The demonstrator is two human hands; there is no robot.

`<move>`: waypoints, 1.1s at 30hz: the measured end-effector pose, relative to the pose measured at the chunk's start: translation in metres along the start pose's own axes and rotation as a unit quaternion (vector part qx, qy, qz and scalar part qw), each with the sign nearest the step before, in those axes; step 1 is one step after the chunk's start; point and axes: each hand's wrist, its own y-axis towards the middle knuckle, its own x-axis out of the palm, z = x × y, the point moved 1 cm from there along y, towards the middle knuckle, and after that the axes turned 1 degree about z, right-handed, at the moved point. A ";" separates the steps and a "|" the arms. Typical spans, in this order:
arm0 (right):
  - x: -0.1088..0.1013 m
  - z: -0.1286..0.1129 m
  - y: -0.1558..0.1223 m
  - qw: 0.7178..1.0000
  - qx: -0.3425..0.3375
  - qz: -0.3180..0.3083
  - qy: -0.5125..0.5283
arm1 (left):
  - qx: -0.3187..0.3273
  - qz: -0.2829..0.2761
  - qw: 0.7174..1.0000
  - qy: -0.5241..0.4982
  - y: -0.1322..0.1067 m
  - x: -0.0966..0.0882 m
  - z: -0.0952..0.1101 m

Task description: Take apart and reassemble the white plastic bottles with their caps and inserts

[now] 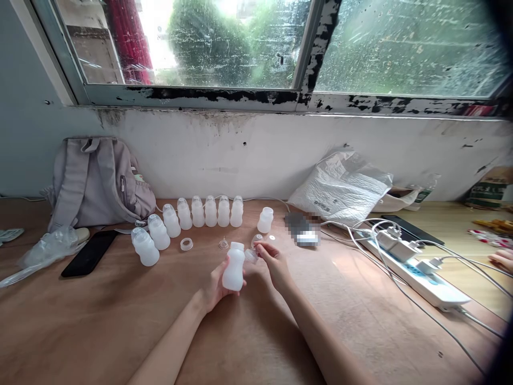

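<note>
My left hand (218, 283) is wrapped round a frosted white baby bottle (233, 270), held tilted with its uncapped neck up. Beside the bottle's neck, my right hand (274, 262) pinches a clear cap (251, 256) between thumb and fingers. On the table just beyond lie a clear bottle nipple (223, 243), a white collar ring (186, 244) and a small white disc (272, 237). Another bottle without a cap (265, 220) stands behind my right hand. Several capped bottles (197, 212) stand in a curved row to the left and back.
A grey backpack (96, 179), a black phone (88, 253) and a clear plastic bag (52, 247) are at left. Right of the bottles are a silver plastic bag (340, 184), a power strip (420, 278) with trailing cables and another person's hand (503, 260).
</note>
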 end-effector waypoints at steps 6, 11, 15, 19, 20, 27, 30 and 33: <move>0.015 0.007 -0.011 0.960 -0.135 -0.090 -0.230 | 0.194 0.120 0.970 0.085 0.005 -0.002 0.004; 0.015 0.002 -0.013 0.953 -0.159 -0.063 -0.252 | 0.250 0.226 0.917 0.213 0.010 -0.015 0.004; 0.014 -0.012 -0.009 0.954 -0.189 -0.011 -0.231 | 0.291 0.252 0.858 0.340 0.013 -0.021 0.004; 0.021 -0.027 0.002 0.938 -0.212 -0.075 -0.262 | 0.329 0.237 0.805 0.433 0.014 -0.023 0.003; 0.023 -0.031 0.006 0.931 -0.220 -0.094 -0.278 | 0.332 0.232 0.800 0.442 0.014 -0.023 0.003; 0.016 -0.071 0.053 0.821 -0.305 -0.065 -0.478 | 0.291 0.278 0.803 0.440 0.015 -0.030 -0.001; 0.009 -0.078 0.079 0.754 -0.300 -0.033 -0.584 | 0.289 0.287 0.787 0.463 0.018 -0.034 -0.001; 0.004 -0.071 0.099 0.716 -0.285 -0.017 -0.637 | 0.312 0.282 0.756 0.502 0.019 -0.036 -0.002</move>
